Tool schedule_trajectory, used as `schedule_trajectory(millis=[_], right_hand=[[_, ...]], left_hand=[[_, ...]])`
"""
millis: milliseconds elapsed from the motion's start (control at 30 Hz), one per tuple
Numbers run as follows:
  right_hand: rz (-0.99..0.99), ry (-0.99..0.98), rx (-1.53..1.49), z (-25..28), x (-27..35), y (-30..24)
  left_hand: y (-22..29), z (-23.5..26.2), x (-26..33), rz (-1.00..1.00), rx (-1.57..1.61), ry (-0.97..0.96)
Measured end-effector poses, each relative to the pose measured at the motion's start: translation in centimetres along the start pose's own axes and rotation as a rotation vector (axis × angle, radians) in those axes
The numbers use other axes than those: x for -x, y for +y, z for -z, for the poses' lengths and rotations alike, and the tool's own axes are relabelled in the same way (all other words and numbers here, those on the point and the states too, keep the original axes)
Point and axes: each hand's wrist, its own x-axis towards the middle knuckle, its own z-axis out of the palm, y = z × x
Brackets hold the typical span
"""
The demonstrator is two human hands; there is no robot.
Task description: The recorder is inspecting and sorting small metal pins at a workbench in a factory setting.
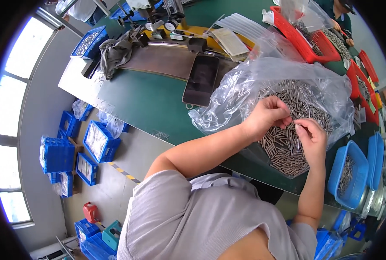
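Observation:
Over a heap of small metal pins [284,151] on a clear plastic bag [240,86], both my hands are held close together. My left hand [268,117] has its thumb and fingers pinched. My right hand [313,138] is pinched too, its fingertips almost meeting the left ones. Whatever sits between the fingertips is too small to make out. The bag lies spread open on the green table [136,102], its crumpled film rising behind the pins.
A black phone [200,80] lies left of the bag, before a bench fixture with dial gauges [171,25]. Red baskets [307,41] of metal parts stand far right, a blue basket [348,173] near right. Blue crates [99,141] stand on the floor at left. Another person's hand [350,42] shows far right.

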Motion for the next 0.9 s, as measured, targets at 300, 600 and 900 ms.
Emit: schedule_trajectory(millis=[300, 600, 900], right_hand=[[-0.068, 0.131, -0.118, -0.8, 0.3, 1.3], [0.073, 0.131, -0.013, -0.1, 0.7, -0.4], [0.082, 0.126, -0.026, -0.3, 0.7, -0.5]], left_hand=[[5.4, -3.5, 5.1, -0.59, -0.741, -0.058], [9.8, 5.1, 10.0, -0.384, -0.747, 0.349], [12.2, 8.3, 9.2, -0.432, -0.301, 0.397]])
